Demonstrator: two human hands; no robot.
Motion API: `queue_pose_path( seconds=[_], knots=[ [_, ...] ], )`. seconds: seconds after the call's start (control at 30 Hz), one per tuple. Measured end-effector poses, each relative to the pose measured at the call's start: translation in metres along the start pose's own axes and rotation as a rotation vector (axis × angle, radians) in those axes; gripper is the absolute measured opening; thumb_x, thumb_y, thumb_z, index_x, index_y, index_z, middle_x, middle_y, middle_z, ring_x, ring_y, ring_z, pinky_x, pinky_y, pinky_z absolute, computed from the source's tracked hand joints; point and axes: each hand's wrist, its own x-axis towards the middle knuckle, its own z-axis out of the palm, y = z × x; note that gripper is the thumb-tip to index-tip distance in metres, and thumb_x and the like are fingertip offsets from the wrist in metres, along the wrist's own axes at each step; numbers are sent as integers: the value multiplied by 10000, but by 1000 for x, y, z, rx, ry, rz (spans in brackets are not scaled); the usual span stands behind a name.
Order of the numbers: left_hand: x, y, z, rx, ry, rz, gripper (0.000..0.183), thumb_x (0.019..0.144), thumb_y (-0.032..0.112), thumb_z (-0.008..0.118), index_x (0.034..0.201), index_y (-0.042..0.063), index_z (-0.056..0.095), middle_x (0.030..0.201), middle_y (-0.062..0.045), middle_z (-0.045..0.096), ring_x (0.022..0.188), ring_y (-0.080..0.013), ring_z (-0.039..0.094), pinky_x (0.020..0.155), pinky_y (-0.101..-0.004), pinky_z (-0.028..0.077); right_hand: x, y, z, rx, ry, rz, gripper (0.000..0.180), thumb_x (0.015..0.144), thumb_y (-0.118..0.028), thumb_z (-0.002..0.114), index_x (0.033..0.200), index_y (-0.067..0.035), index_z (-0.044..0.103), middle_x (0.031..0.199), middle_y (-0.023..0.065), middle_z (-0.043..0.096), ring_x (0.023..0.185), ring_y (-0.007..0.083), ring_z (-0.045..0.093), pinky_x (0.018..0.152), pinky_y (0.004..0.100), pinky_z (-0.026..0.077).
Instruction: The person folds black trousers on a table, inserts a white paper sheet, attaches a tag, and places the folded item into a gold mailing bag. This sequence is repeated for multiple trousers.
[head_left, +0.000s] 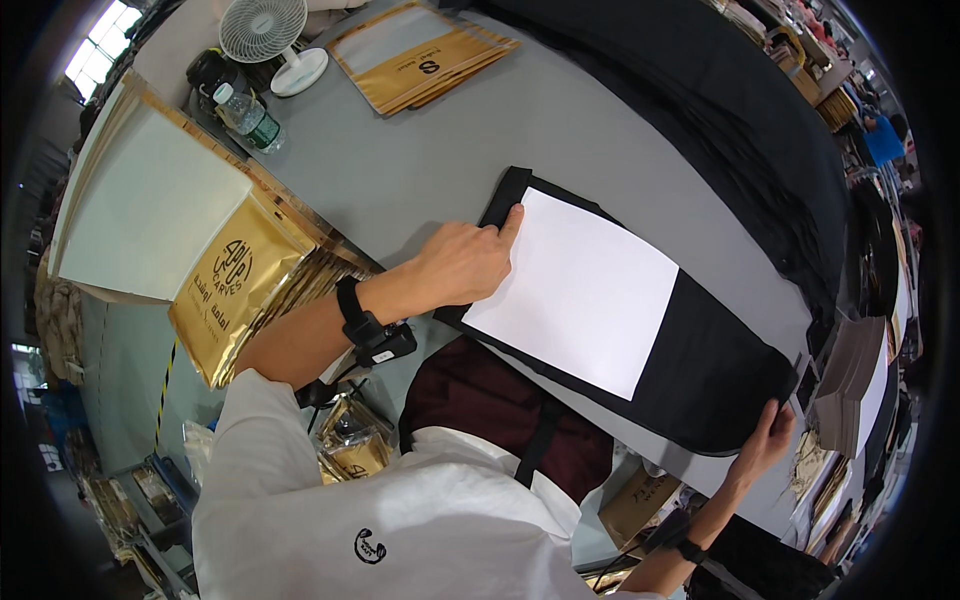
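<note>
A blank white rectangular sheet (577, 292) lies on a folded black cloth (705, 352) on the grey table in front of me. My left hand (469, 262) rests at the sheet's left edge, its index finger stretched out along that edge. The other fingertips of this hand are hidden, so a grip cannot be made out. At the right end of the cloth, my right hand (766, 442) pinches the cloth's edge between thumb and fingers. Past the sheet's left side, a strip of black cloth shows beside my index finger.
A long heap of black fabric (675, 105) runs along the table's far side. Gold printed bags (240, 277) with white boards are stacked at the left; more gold bags (420, 60) lie farther back. A fan (300, 71), water bottle (251, 120) and grey board stack (847, 382) stand on the table (420, 165).
</note>
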Motion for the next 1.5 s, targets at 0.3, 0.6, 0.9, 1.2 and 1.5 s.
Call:
queue_pose_path(
  seconds=[0.3, 0.6, 0.9, 1.2, 1.5],
  knots=[
    [0, 0, 9, 85, 30, 7, 688, 948, 179, 592, 1541, -127, 428, 710, -168, 672, 590, -328, 667, 526, -478, 524, 3, -216, 160, 189, -420, -513, 213, 951, -59, 790, 1118, 12, 679, 956, 95, 718, 857, 127, 670, 777, 267, 542],
    [-24, -29, 13, -906, 164, 94, 339, 855, 264, 775, 930, -41, 649, 764, -203, 643, 694, -375, 636, 604, -421, 460, -46, -222, 272, 249, -764, -485, 227, 1031, -18, 639, 1242, -17, 722, 1090, 164, 769, 923, 267, 762, 807, 321, 581],
    [-66, -5, -9, -324, 293, 211, 170, 882, 188, 767, 906, 28, 718, 824, -153, 722, 719, -344, 677, 616, -376, 524, -56, -192, 305, -14, -702, -703, 448, 893, -271, 809, 1284, -70, 721, 1420, 153, 633, 1358, 361, 546, 1169, 546, 380],
    [-66, -40, -24, -714, 469, -346, 119, 969, 93, 710, 1053, 93, 794, 868, -61, 714, 742, -191, 684, 653, -299, 523, -61, -201, 253, 21, -757, -682, 391, 834, -312, 875, 1123, -64, 790, 1248, 111, 704, 1135, 332, 647, 943, 453, 529],
    [-23, -29, -25, -488, 474, 84, 173, 979, 166, 710, 1122, 113, 791, 1133, -72, 713, 1053, -288, 653, 917, -401, 529, -126, -223, 251, 419, -1125, -815, 388, 929, -159, 744, 1289, -29, 687, 1351, 183, 661, 1302, 351, 594, 1170, 498, 442]
  ],
)
